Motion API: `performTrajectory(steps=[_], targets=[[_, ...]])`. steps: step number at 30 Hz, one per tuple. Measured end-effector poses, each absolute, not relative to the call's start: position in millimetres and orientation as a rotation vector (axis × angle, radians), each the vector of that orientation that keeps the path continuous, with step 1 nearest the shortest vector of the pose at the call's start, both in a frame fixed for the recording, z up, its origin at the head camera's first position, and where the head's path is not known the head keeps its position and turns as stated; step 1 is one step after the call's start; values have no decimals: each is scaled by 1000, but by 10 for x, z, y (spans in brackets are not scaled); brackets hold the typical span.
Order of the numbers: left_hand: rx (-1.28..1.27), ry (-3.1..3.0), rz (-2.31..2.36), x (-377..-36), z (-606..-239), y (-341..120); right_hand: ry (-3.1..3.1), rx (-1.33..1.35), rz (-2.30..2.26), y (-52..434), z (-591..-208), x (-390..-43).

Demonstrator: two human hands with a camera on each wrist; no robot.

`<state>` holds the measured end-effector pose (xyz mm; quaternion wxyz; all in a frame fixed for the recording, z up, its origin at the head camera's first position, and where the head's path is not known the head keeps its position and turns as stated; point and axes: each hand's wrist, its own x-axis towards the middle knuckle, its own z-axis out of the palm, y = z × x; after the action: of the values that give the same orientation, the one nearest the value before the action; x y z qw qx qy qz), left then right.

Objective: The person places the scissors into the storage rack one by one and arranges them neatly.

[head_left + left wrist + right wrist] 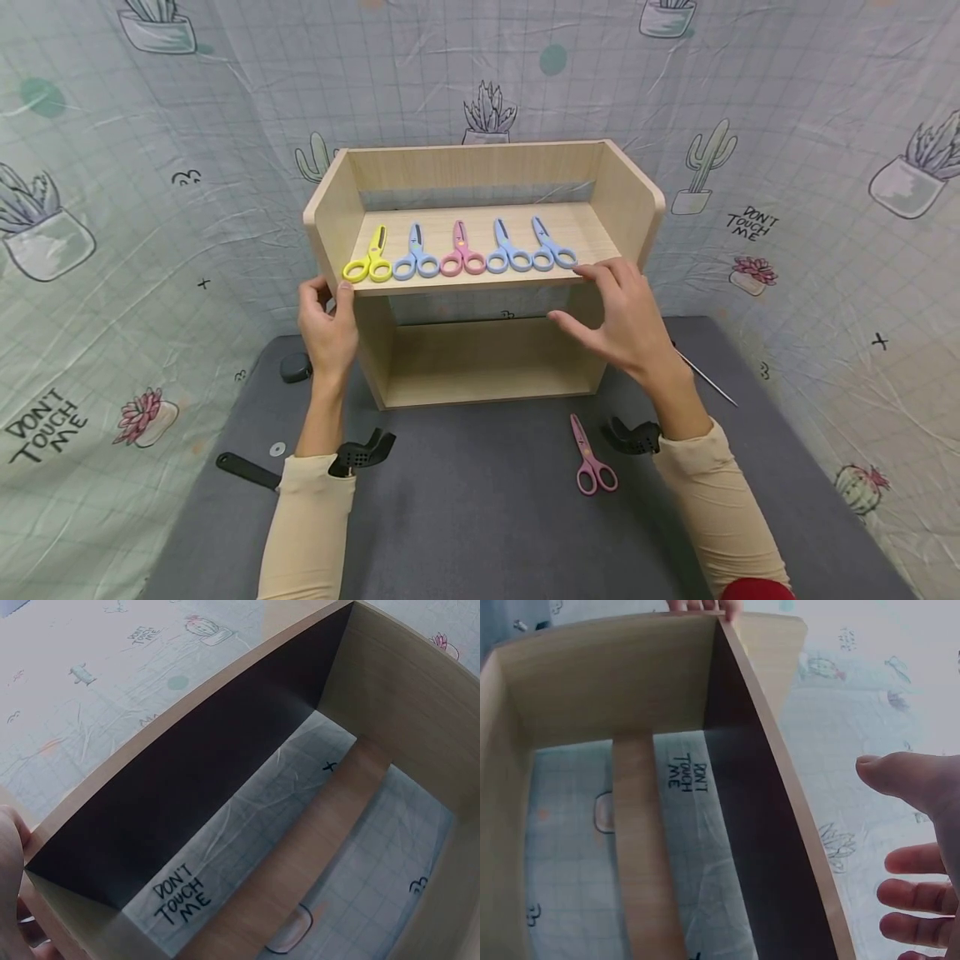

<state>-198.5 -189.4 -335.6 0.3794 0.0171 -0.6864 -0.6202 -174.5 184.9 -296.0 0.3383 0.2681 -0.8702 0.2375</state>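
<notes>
A small wooden shelf unit [480, 362] stands on the table. On its upper board [480, 215] several scissors lie in a row: yellow scissors [377, 250] at the left, blue scissors [416, 254], pink scissors [461, 252], then two more blue pairs. My left hand [330, 329] grips the unit's left front corner, thumb at the board's edge and fingers by the side panel. Over the board's right end, my right hand [622, 317] has spread fingers, the index tip beside the rightmost blue scissors [551, 247]; contact is unclear. The right wrist view shows the thumb and fingers apart.
Another pair of pink scissors [591, 458] lies on the grey table [480, 517]. A black handle [247, 471], a small metal disc [277, 449] and a dark round object [296, 367] sit at the left. A thin metal rod [708, 379] lies right; patterned cloth hangs behind.
</notes>
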Motion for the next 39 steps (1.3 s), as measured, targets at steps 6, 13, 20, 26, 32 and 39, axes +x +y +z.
performTrajectory(steps=[6,13,20,26,32,39], targets=[[63,-1750,-1599,-1986,-3351,-1899,-2261,698,629,1904,-3139,-1558],[56,-1742,-1579,-1995,-3359,-1894,-2266,702,638,1900,-3356,-1374],[45,-1732,-1574,-2001,-3365,-1884,-2351,677,611,1943,-3568,-1217],[44,-1735,-1577,-2001,-3360,-1879,-2402,692,585,2030,-3815,-1066],[51,-1721,-1590,-2012,-3357,-1877,-2435,689,579,2114,-4073,-955],[44,-1723,-1592,-2009,-3360,-1890,-2527,602,587,2196,-4388,-880]])
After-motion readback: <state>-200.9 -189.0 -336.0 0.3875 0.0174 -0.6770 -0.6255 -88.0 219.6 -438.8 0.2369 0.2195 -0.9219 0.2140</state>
